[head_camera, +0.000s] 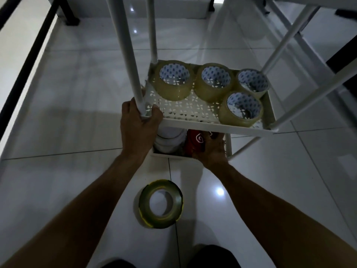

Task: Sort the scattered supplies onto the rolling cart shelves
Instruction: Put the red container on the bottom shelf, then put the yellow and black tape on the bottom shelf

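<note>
A white rolling cart stands on the tiled floor; its perforated middle shelf (193, 111) carries several rolls of clear packing tape (173, 82). My left hand (138, 124) grips the cart's near-left post (133, 74) where it meets that shelf. My right hand (211, 149) reaches under the shelf into the bottom tray and holds a red roll with a white swirl mark (195, 141). Beside it in the bottom tray lies a white roll (170, 140), partly hidden by the shelf above. A green and yellow tape roll (160, 203) lies flat on the floor between my forearms.
White legs and crossbars of other furniture (301, 22) rise at the upper right. A dark rail (36, 41) runs along the white ledge on the left. Black furniture legs (69, 14) stand at the back. My knees show at the bottom edge.
</note>
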The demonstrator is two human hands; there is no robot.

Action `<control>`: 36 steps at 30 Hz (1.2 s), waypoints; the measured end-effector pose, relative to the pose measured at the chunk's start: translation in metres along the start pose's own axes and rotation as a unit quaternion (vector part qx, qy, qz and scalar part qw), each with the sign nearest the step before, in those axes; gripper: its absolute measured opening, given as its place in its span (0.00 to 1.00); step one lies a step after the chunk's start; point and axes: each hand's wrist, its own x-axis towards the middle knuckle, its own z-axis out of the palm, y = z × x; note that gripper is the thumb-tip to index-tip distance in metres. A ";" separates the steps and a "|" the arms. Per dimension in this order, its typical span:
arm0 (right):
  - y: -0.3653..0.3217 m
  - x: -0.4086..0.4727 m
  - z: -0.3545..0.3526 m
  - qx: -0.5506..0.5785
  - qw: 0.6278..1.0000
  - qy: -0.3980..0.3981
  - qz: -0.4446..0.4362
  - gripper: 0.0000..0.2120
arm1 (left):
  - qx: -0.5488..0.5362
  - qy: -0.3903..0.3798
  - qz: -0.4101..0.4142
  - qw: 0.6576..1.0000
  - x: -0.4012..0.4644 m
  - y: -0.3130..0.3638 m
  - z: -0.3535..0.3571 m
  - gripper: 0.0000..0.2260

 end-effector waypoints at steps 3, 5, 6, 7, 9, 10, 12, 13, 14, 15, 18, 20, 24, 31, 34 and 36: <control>0.004 -0.008 0.002 -0.039 0.998 -0.021 -0.040 0.50 | -0.004 -0.002 -0.008 1.000 -0.001 0.002 0.000 0.17; 0.010 -0.008 -0.001 -0.068 0.996 -0.011 -0.060 0.39 | 0.003 -0.006 -0.013 1.000 -0.002 0.002 0.001 0.19; 0.010 -0.007 -0.006 -0.074 0.995 0.006 -0.068 0.37 | 0.012 -0.007 -0.016 1.000 -0.002 0.002 0.001 0.20; 0.009 -0.009 -0.008 -0.069 0.995 0.005 -0.077 0.39 | 0.020 -0.006 -0.019 1.000 -0.003 0.003 0.001 0.21; 0.006 -0.014 -0.007 -0.047 0.996 -0.007 -0.072 0.45 | 0.023 -0.009 -0.026 0.999 -0.002 0.005 0.001 0.22; 0.004 -0.018 -0.007 -0.024 0.998 -0.008 -0.057 0.46 | 0.023 -0.016 -0.027 0.999 -0.001 0.005 0.000 0.21; -0.001 -0.027 -0.004 0.030 0.999 0.015 -0.023 0.48 | 0.027 -0.050 -0.025 0.998 0.003 0.004 -0.003 0.21; -0.003 -0.033 -0.002 0.035 0.999 0.036 -0.002 0.49 | 0.033 -0.068 -0.023 0.997 0.004 0.003 -0.005 0.23; -0.006 -0.040 0.000 0.038 0.997 0.057 0.019 0.48 | 0.037 -0.078 -0.024 0.996 0.004 0.002 -0.006 0.24; -0.010 -0.048 0.002 0.031 0.995 0.083 0.033 0.47 | 0.038 -0.078 -0.023 0.996 0.003 0.002 -0.007 0.25; -0.020 -0.082 0.011 0.023 0.990 0.136 0.038 0.35 | 0.033 -0.057 -0.033 0.997 -0.002 0.003 -0.007 0.26; -0.028 -0.109 0.018 0.037 0.996 0.084 -0.007 0.29 | 0.021 -0.049 -0.046 0.998 -0.005 0.005 -0.006 0.26; -0.036 -0.151 0.037 0.016 0.980 -0.144 -0.136 0.42 | 0.006 -0.025 -0.068 0.997 -0.006 0.009 -0.001 0.23; -0.042 -0.178 0.059 -0.137 0.939 -0.235 -0.213 0.28 | 0.007 -0.036 -0.072 0.997 -0.003 0.011 -0.004 0.20; -0.037 -0.179 0.059 -0.168 0.929 -0.231 -0.235 0.19 | 0.005 -0.039 -0.068 0.997 -0.003 0.010 -0.002 0.19; -0.036 -0.178 0.055 -0.178 0.924 -0.235 -0.244 0.19 | 0.004 -0.040 -0.068 0.997 -0.002 0.008 -0.002 0.20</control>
